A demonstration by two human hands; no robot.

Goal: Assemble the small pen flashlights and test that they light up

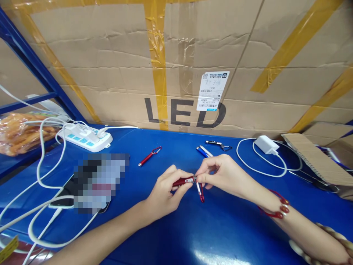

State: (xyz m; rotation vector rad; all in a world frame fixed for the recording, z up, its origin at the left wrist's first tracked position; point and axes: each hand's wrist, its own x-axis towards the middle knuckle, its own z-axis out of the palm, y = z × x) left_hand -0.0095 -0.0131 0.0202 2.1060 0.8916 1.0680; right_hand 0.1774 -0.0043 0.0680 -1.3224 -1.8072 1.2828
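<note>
Between thumb and fingers, my left hand (167, 189) grips the body of a small dark red penlight (183, 181) with a white label on it. My right hand (217, 173) pinches the penlight's end, where a red carabiner clip (202, 194) hangs down. What lies right under the right fingertips is hidden. Farther back on the blue table lies another red penlight (146, 159) with its own clip. Just beyond my right hand are a blue penlight (203, 151), a silver one (206, 150) beside it, and a black penlight (213, 142) with a dark clip.
A large cardboard box (118, 84) marked LED stands along the back. On the left are a white power strip (85, 138), looping white cables and a blurred-out device (96, 184). A white charger (266, 144) with its cable and a cardboard piece (317, 158) lie right.
</note>
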